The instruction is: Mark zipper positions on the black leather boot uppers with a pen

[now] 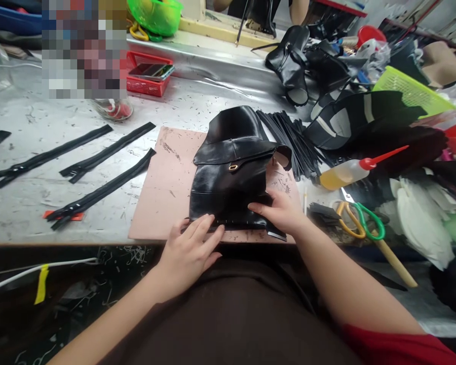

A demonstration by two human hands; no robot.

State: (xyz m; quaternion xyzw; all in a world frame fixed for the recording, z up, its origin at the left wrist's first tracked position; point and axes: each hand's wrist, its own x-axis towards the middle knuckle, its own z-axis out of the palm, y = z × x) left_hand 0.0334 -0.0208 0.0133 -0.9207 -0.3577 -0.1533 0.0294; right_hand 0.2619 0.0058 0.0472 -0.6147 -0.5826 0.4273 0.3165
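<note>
A glossy black leather boot upper [226, 195] lies on a pinkish board [148, 197] at the table's front edge. It has a strap with a small gold buckle. My right hand [285, 213] grips its lower right part, thumb on top and the other fingers hidden beneath. Along the near edge, where a row of small pale marks shows, my left hand [192, 253] rests with its fingers stretched out and apart. Black zippers lie to the left: a near zipper [102, 192], a middle zipper [108, 152] and a far-left zipper [51, 154].
A bundle of black strips [294, 142] lies beyond the board. At right are a bottle with a red nozzle [342, 175], scissors [359, 218] and a wooden handle [397, 263]. Behind stand a red basket [146, 90], more boot uppers [289, 56] and a lime basket [414, 96].
</note>
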